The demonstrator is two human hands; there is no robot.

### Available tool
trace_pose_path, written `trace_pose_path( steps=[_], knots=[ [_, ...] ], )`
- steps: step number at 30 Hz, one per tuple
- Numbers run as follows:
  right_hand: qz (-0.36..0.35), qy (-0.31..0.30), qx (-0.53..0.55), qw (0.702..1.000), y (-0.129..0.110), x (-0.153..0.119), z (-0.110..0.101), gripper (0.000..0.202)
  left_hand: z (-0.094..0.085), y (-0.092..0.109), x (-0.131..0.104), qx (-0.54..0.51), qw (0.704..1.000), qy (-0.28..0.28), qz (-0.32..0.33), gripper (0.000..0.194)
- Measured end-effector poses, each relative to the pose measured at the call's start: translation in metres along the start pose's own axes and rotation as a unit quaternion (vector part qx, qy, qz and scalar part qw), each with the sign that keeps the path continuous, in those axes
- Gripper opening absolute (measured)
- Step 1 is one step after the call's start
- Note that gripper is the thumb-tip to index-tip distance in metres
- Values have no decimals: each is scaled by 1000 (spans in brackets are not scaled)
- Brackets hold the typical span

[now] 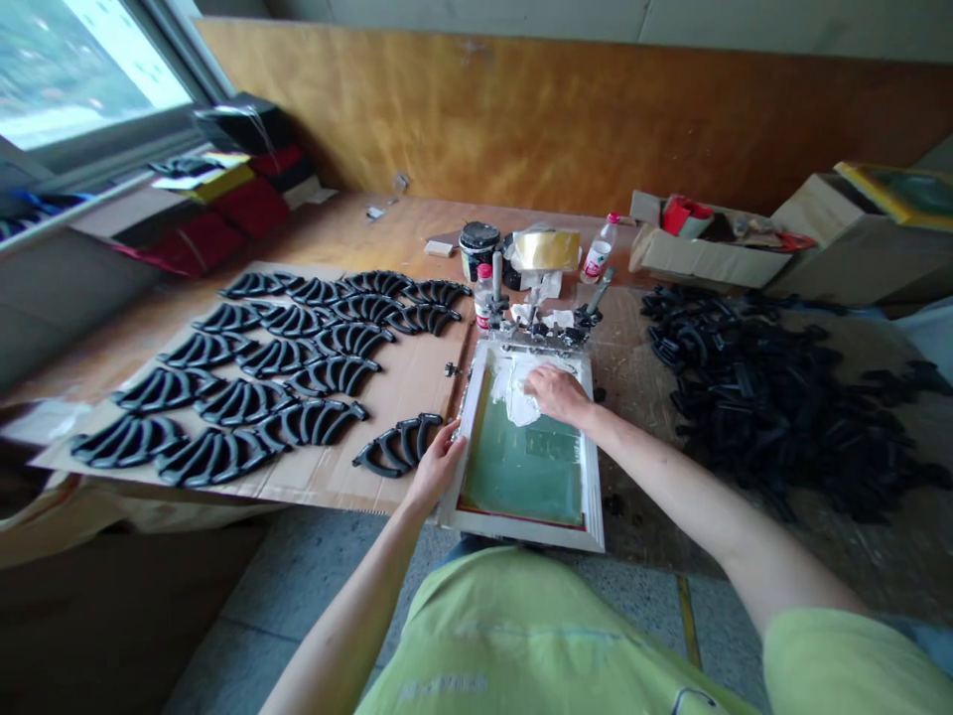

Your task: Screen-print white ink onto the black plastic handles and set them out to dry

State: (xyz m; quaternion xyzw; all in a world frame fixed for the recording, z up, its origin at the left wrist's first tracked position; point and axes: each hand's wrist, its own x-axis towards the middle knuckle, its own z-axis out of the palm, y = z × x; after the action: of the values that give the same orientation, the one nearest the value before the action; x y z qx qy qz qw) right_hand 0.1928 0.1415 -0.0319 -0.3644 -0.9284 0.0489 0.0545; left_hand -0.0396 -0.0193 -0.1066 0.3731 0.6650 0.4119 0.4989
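Observation:
A screen printing frame [596, 487] with a white border and green mesh lies in front of me at the table's front edge. My left hand [441, 459] is at its left side, fingers closed on the border. Over the upper part of the mesh, my right hand [555, 392] is closed, fingers pointing left. White material [519, 402] lies below and beside those fingers; whether it is a cloth or ink, I cannot tell. What the right fingers grip is hidden. Behind the frame stands a metal hinge clamp [540, 336] with upright knobs.
Rows of black curved handle-like parts [242, 402] lie on cardboard [417, 377] at left, a few near my left hand. A heap of black parts [759, 397] is at right. Behind stand a black tub [478, 238], red-capped bottles [600, 248] and an open carton [707, 260].

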Motion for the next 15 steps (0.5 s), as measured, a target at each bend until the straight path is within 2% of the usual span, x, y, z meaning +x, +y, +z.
trace_pose_path(
  steps=[2, 4, 6, 10, 13, 15],
  knots=[
    [-87, -12, 24, 996, 3, -17, -3, 17, 0, 1, -2, -4, 1000, 6, 1, 66],
    [-142, -24, 57, 988, 7, -24, -8, 17, 1, 3, -3, -9, 1000, 13, 1, 65],
    [-135, -8, 76, 988, 10, -21, -9, 13, 2, 6, -4, -14, 1000, 12, 2, 64],
    [-85, 78, 48, 992, 2, -22, 4, 19, 2, 10, -6, -26, 1000, 5, 0, 65],
    [-128, 78, 52, 987, -4, -37, 13, 23, 1, 11, -6, -41, 999, 2, -7, 67],
    [-134, 69, 81, 985, -3, -39, 11, 18, 1, 15, -7, -44, 999, 1, -12, 66]
  ],
)
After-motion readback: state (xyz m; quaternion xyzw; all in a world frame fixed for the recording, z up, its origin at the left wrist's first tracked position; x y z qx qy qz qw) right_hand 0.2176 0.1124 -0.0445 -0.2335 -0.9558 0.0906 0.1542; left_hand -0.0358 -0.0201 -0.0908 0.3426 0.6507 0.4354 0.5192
